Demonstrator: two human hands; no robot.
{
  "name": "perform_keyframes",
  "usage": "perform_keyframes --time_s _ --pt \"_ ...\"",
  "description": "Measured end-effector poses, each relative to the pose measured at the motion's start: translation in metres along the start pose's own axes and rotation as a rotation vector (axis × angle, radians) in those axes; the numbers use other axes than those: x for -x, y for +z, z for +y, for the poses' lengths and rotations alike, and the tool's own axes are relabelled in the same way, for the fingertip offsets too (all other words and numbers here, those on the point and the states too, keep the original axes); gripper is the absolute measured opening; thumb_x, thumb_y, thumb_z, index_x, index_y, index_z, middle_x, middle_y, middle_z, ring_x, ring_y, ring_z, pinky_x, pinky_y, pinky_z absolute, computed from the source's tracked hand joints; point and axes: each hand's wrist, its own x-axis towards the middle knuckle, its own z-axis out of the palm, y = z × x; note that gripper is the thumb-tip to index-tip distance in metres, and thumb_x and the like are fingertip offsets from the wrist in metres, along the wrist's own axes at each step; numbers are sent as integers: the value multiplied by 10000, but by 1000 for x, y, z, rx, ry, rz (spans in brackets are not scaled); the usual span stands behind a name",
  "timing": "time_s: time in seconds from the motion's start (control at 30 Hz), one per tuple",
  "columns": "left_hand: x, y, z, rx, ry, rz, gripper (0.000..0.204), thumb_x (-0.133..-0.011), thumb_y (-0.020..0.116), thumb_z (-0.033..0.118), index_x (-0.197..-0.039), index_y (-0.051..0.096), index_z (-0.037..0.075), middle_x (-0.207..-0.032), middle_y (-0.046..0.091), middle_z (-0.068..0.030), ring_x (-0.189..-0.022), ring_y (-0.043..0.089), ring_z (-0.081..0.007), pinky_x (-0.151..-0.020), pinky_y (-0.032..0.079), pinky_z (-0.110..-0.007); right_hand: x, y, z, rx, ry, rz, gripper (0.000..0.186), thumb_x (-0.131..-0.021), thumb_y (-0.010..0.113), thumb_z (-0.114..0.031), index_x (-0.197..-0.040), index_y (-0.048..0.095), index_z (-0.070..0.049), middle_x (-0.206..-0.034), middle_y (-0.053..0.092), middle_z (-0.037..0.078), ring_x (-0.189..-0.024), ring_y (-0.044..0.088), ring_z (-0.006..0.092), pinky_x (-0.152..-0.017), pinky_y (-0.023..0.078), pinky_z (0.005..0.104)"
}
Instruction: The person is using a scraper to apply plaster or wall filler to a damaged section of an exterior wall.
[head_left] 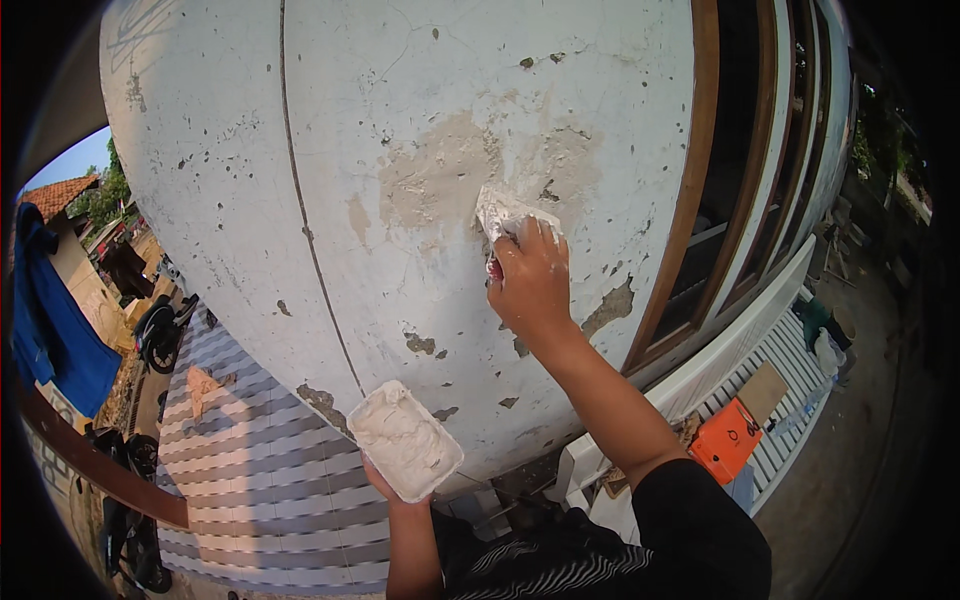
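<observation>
My right hand [532, 280] is closed around a putty knife [508, 214] whose blade is coated in whitish filler. The blade lies against the pale wall [340, 110], at the lower edge of a beige smeared patch [440, 170]. Bare chipped spots and fine cracks show around that patch. Low in front of the wall, my left hand [378, 482] holds up a rectangular tub [407, 441] of creamy white putty from beneath. Most of the left hand's fingers are hidden under the tub.
A thin cable [297, 180] runs down the wall. Brown-framed windows [705, 190] stand to the right, above a slatted white bench [790, 415] bearing an orange case [727, 440]. Patterned tiles [270, 470] cover the floor at lower left. A blue cloth [60, 330] hangs at far left, near motorcycles [160, 330].
</observation>
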Motion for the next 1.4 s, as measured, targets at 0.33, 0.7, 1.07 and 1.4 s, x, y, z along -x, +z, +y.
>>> perform_keyframes --time_s 0.33,0.7,1.07,1.4 --pt "3 10 -3 -6 42 67 655 -877 417 590 -1413 428 213 -1389 502 -77 -1167 538 -420 -831 376 -780 69 9 -4 -14 -181 -312 145 -692 677 -84 -826 675 -28 -926 554 124 -951 568 284 -848 414 439" --pt "13 33 -13 72 144 68 597 -919 417 493 -1391 446 128 -1350 527 -119 -1148 562 -389 -917 474 -603 -9 -49 30 -44 38 -81 181 -670 666 -5 -851 654 -21 -931 552 114 -909 548 304 -747 425 437" --pt "23 30 -10 36 197 42 659 -889 446 563 -1418 416 172 -1379 501 -111 -1170 534 -422 -879 442 -688 40 19 0 1 -76 -185 109 -688 693 -79 -775 671 -17 -887 543 127 -904 564 287 -816 410 446" --pt "23 50 -37 169 94 58 627 -912 429 519 -1418 411 149 -1375 503 -118 -1173 542 -394 -910 449 -654 60 -47 24 -101 61 -493 148 -731 673 -97 -861 676 -26 -908 546 98 -923 570 264 -780 446 422"
